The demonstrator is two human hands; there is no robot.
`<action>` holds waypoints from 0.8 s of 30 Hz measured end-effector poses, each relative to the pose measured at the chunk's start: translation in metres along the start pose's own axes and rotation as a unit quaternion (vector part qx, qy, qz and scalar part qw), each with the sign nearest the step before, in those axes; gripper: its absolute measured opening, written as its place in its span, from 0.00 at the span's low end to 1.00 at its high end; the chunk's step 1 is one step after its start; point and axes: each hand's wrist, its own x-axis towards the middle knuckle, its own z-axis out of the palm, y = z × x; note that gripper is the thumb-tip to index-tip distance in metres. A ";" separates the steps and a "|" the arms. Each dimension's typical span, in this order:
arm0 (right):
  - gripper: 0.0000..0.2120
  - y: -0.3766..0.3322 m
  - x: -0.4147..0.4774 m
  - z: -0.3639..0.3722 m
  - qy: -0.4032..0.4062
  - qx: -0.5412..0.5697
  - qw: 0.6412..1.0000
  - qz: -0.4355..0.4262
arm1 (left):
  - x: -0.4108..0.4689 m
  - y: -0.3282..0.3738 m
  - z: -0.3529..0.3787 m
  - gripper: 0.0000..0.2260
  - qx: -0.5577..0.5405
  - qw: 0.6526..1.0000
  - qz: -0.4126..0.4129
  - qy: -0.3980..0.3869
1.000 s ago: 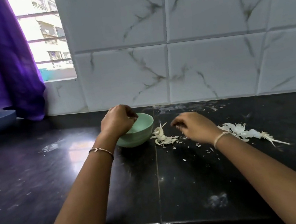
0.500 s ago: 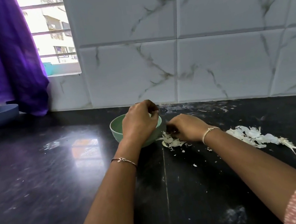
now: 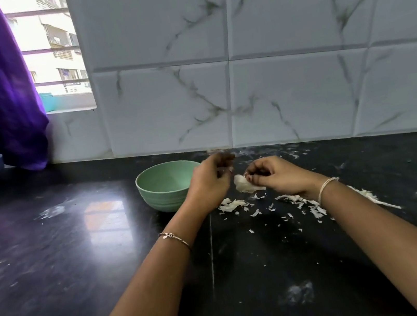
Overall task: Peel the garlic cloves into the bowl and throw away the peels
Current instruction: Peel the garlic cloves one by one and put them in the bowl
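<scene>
Garlic clove [image 3: 243,183] w/ loose skin was pinched in right hand [image 3: 277,175] fingers, held above tabletop [image 3: 79,246], just right of left hand [image 3: 212,179]; L fingers curled, blurred, contents not discernible. Green bowl [image 3: 162,185] lay left, L hand nearer

Daylight pours through the window [image 3: 54,51] at upper left, blown out to near white, and throws a pale glare patch on the glossy black counter [image 3: 103,223] at centre left. The tiled wall [image 3: 269,66] is evenly lit. Tile lines bow towards the edges. The left hand [image 3: 212,177] is motion-blurred.
</scene>
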 end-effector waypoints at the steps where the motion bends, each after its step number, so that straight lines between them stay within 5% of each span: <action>1: 0.03 0.000 -0.004 0.000 0.008 0.041 0.999 0.003 | 0.000 -0.002 0.005 0.12 -0.003 1.000 -0.019 -0.021; 7: 0.03 0.007 -0.017 0.010 0.041 0.194 0.979 0.041 | -0.005 0.000 0.023 0.08 -0.166 0.979 -0.117 -0.030; 24: 0.07 0.006 -0.025 -0.003 0.048 0.251 0.965 0.059 | -0.009 0.003 0.020 0.07 -0.399 0.885 -0.225 -0.085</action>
